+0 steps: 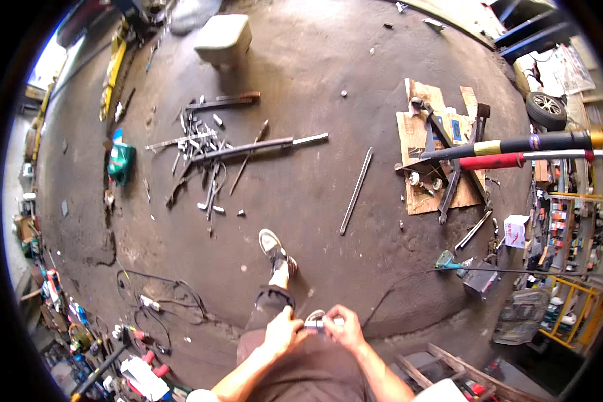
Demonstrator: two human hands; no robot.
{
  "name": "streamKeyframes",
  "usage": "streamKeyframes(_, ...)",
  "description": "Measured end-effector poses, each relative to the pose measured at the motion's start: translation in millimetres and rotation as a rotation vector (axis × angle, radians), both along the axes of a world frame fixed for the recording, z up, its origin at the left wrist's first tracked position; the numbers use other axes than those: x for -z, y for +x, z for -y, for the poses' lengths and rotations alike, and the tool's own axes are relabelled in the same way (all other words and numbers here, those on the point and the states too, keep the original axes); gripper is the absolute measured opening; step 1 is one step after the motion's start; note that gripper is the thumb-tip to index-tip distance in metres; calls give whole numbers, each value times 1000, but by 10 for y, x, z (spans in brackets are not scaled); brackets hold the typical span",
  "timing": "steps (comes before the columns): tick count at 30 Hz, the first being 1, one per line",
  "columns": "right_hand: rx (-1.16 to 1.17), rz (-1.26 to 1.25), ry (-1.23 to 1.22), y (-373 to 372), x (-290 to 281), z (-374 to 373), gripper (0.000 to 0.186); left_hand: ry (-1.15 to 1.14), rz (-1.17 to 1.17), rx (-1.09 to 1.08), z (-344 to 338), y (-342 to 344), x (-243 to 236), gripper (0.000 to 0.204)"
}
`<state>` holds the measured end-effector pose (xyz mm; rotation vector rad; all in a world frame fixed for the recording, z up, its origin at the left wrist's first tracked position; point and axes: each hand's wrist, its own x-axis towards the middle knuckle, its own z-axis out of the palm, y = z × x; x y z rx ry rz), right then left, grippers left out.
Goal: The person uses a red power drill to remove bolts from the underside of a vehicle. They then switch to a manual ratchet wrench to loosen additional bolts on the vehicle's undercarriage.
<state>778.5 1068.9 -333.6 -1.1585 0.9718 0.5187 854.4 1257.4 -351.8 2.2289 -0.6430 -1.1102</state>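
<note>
In front of my lap, both hands are closed on one small silvery-white metal piece [315, 323]. My left hand [285, 331] grips its left end with the fingers curled in. My right hand [346, 325] pinches its right end between thumb and fingers. Its exact kind is too small to make out, and the fingers cover both ends. Beneath the hands are my dark trousers [308, 365], and one shoe [273, 242] rests on the floor just ahead.
Ahead to the left lies a heap of sockets and wrenches [204, 144] with a long bar [248, 147]. A metal rod [356, 191] lies mid-floor. At right, a long red handle [492, 161] crosses above cardboard [427, 205]. A teal power drill [451, 261] and cables [191, 291] lie nearer.
</note>
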Motion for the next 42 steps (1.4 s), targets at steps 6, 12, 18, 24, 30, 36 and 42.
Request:
streamKeyframes(6,-794,168,-497,1323,140,44,31,126,-345,-178,-21,692,521,52)
streamKeyframes(12,-1225,262,-344,2384,379,210,40,161,-346,-219,357,1293,408,24)
streamKeyframes(18,-681,-8,270,3433,1513,772,51,84,-435,-1040,570,1978,882,36)
streamKeyframes(24,-919,-57,-615,4195,3309,1903,30,71,-570,-1736,941,2877,1328,39)
streamKeyframes(30,-1031,-65,-724,5005,4533,2625,24,318,-482,-1526,1348,2999,1900,34)
streamKeyframes(36,-1340,92,-1089,5687,5639,2707,30,491,-405,-1299,1561,3083,1951,38)
streamKeyframes(42,-1597,116,-1229,5176,6104,2594,16,475,-163,-952,1508,3142,2030,46)
